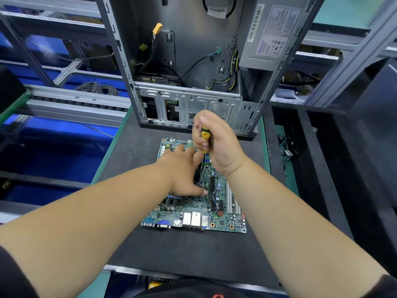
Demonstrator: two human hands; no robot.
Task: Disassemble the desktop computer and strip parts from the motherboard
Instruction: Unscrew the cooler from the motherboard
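A green motherboard (193,216) lies flat on the dark mat, its rear ports facing me. My left hand (184,168) rests on the middle of the board with fingers spread, covering a dark part beneath it. My right hand (214,145) grips a yellow-and-black screwdriver (205,136) held upright over the board's far half; its tip is hidden behind my left fingers. Behind the board stands the opened grey computer case (189,100), with loose cables and a power supply (270,33) in its upper right.
The dark mat (189,254) covers a green-edged workbench. Blue bins (53,147) and a coil of grey cable (96,88) lie to the left behind a metal rail. A black tray with loose cables (285,151) sits to the right.
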